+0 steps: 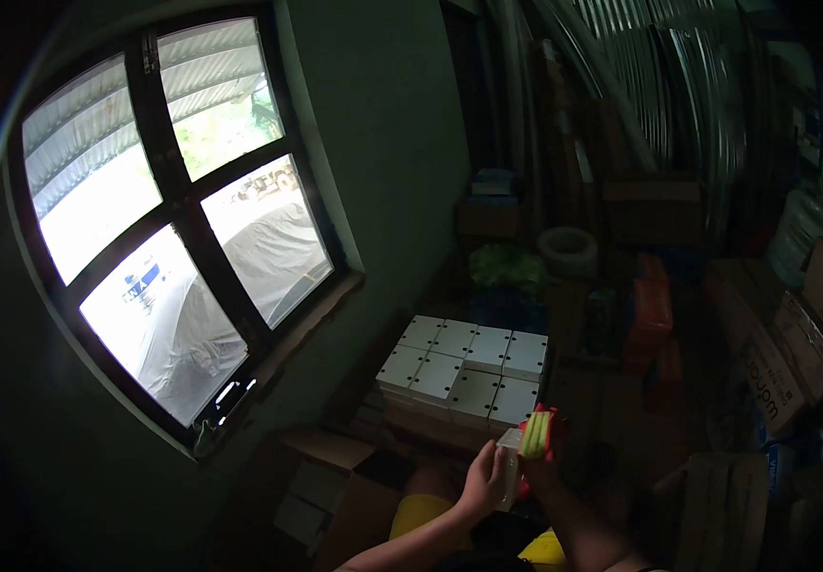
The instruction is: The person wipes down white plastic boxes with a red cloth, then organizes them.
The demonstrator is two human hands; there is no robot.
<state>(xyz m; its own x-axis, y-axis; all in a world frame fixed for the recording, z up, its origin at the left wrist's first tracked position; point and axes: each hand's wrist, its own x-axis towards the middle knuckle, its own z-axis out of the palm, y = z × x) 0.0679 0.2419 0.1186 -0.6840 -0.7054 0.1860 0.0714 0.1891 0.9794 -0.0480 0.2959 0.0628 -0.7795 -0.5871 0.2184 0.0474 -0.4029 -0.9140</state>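
Note:
My left hand [483, 480] is closed around a pale, partly see-through box-like piece [510, 440], thumb along its near side. Close beside it, my right hand [540, 469] grips a red and yellow-green object [536, 434] whose exact kind is unclear in the dim light. The two held things meet or overlap in this view. Just beyond my hands, white square boxes with dark dots [437, 374] stand in neat rows, with some at the near right sitting lower than the others.
An open cardboard box [335, 486] with pale contents stands to my left, below a bright window [178, 205]. Cartons [764, 367] line the right side. At the back are a coiled roll [567, 250], a green bag [507, 267] and leaning metal profiles [688, 95].

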